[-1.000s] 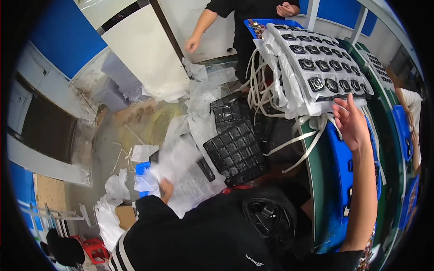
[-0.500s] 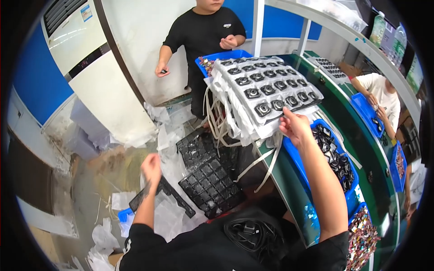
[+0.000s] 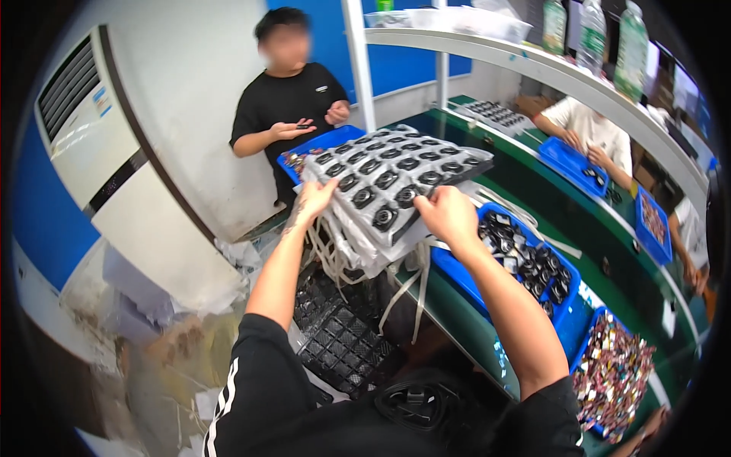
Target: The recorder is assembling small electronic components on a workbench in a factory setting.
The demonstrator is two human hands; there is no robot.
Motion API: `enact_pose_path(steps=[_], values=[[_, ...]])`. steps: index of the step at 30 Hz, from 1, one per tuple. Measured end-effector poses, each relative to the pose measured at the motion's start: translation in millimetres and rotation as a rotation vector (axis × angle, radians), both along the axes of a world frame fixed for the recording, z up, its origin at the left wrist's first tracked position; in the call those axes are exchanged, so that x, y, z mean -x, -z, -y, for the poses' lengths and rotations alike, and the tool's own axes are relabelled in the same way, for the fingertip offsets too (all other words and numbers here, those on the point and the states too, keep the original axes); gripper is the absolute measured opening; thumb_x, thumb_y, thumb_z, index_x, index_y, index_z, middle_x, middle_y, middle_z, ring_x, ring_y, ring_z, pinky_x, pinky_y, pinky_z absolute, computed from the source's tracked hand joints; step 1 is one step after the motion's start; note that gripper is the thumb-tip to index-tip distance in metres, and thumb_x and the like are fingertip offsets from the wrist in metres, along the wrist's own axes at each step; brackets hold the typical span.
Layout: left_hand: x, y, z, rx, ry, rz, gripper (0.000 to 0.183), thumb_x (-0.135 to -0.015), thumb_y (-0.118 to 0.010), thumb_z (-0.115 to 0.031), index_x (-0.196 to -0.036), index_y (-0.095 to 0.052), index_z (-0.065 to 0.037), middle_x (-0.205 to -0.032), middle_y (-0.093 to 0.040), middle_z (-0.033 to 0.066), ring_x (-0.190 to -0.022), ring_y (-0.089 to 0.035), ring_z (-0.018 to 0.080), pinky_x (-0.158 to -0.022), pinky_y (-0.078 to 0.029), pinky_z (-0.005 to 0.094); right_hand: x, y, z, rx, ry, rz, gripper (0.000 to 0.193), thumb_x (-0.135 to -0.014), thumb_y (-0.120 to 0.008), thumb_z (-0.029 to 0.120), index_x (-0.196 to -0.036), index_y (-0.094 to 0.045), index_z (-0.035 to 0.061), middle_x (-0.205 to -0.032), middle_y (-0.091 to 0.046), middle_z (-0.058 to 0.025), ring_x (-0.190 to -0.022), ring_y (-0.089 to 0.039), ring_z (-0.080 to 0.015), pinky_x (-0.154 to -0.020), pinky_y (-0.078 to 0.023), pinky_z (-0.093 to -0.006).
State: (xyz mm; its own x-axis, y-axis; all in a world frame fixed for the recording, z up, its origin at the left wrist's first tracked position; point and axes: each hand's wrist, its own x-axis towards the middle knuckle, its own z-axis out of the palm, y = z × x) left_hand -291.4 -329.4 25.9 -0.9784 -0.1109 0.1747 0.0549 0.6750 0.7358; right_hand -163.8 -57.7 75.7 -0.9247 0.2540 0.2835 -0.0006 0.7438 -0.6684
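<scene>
A tray (image 3: 352,216) filled with rows of small black camera-like devices (image 3: 385,219) lies tilted on top of a stack of trays and white sheets (image 3: 359,253). My left hand (image 3: 314,199) grips its left edge, thumb on top. At the near right edge my right hand (image 3: 451,217) is closed on the same tray, thumb and bent fingers at its rim. The undersides of the fingers are hidden. Just right of my right hand stands a blue bin (image 3: 462,278) with loose black devices of a like kind (image 3: 525,255).
A green workbench (image 3: 438,308) runs along the right, beneath a white shelf (image 3: 487,42) with bottles. Another blue bin holds colourful small parts (image 3: 613,369). Black empty trays (image 3: 346,343) lie on the floor. One co-worker (image 3: 285,107) stands beyond the stack; another (image 3: 590,133) sits across.
My left hand has come up from low on the left to the tray's left edge. My right hand has closed at the near edge. The co-worker's hands have come closer together.
</scene>
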Motion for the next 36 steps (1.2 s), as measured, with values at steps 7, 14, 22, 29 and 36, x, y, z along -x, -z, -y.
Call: enact_pose_path(steps=[7,14,22,29,36], values=[[9.2,-18.2,-22.3,-0.123,0.101,0.056,0.043,-0.088,-0.064,-0.044,-0.070,-0.058,-0.006,-0.055,-0.045,-0.0032,-0.040,-0.035,0.0074,-0.037,-0.024,0.0272,-5.1,27.0,-4.4,0.280,0.019,-0.151,0.034,-0.080,-0.061,0.026,-0.081,-0.064,-0.0074,-0.082,-0.067,-0.0282,-0.080,-0.068,-0.0404,-0.074,-0.054,-0.0478],[-38.4,-36.4,9.3,-1.155,0.356,0.380,0.029,-0.093,-0.063,-0.035,-0.105,-0.058,-0.009,-0.074,-0.055,-0.0059,-0.050,-0.041,0.0027,-0.039,-0.029,0.0172,-68.1,17.7,39.1,1.330,-0.227,-0.279,0.019,-0.086,-0.055,0.005,-0.101,-0.052,-0.0062,-0.090,-0.065,-0.0110,-0.067,-0.063,-0.0122,-0.052,-0.056,-0.0273],[-173.3,-64.1,-91.7,-1.047,0.473,-0.158,0.031,-0.093,-0.053,-0.010,-0.120,-0.053,0.005,-0.114,-0.064,0.0141,-0.097,-0.065,0.0196,-0.086,-0.052,0.0328,-207.8,31.7,1.0,1.624,-0.162,-0.320,0.028,-0.093,-0.053,0.004,-0.120,-0.047,-0.0018,-0.109,-0.063,-0.0131,-0.083,-0.066,-0.0156,-0.059,-0.057,-0.0264],[-189.2,-71.3,-168.7,-1.045,0.504,-0.356,0.035,-0.093,-0.051,-0.017,-0.120,-0.053,0.006,-0.108,-0.062,0.0135,-0.101,-0.060,0.0167,-0.091,-0.046,0.0292,-256.0,3.5,-30.3,1.873,-0.074,-0.575,0.033,-0.096,-0.051,0.012,-0.125,-0.046,-0.0022,-0.116,-0.062,-0.0148,-0.098,-0.066,-0.0227,-0.077,-0.057,-0.0338],[-141.5,-76.4,-228.1,-0.560,0.349,-1.143,0.040,-0.100,-0.037,-0.036,-0.100,-0.056,-0.001,-0.104,-0.059,0.0160,-0.109,-0.052,0.0293,-0.104,-0.035,0.0449,-248.4,-7.5,-64.7,2.209,-0.111,-0.506,0.019,-0.101,-0.049,0.021,-0.111,-0.053,0.0053,-0.109,-0.065,-0.0094,-0.092,-0.067,-0.0186,-0.076,-0.056,-0.0305]])
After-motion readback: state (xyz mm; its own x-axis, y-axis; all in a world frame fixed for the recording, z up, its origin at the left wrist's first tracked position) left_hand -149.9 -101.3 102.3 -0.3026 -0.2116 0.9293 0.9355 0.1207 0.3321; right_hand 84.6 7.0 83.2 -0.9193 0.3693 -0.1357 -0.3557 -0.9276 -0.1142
